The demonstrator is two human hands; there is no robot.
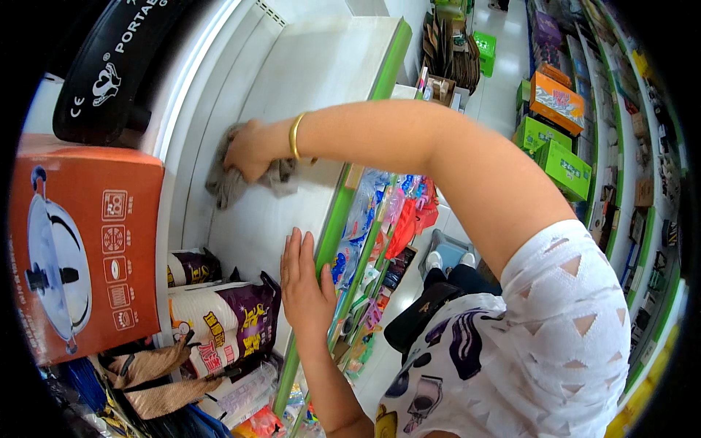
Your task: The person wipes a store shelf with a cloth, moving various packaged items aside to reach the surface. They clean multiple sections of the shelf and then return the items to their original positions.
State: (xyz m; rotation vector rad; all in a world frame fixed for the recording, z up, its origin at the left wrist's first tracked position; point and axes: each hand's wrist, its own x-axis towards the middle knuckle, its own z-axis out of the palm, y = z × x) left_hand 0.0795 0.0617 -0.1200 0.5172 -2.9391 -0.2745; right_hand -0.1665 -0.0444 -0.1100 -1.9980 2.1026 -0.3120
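My right hand (pixel 249 150), with a gold bangle on the wrist, presses a grey-brown cloth (pixel 227 183) against the white metal shelf (pixel 323 65), close to its back panel. The cloth is bunched under the fingers and slightly blurred. My left hand (pixel 306 290) lies flat at the shelf's front, by the green edge strip (pixel 332 230), holding nothing. Left of that hand, purple-and-white plastic packs (pixel 230 323) of stacked white disposable ware stand on the same shelf.
An orange-red cookware box (pixel 87 252) and a black case (pixel 109 71) sit at left. Brown straps (pixel 164 372) hang below. Bagged goods (pixel 356 235) fill lower shelves. My feet stand on a blue-grey stool (pixel 446 249). Across the aisle are green boxes (pixel 564 169).
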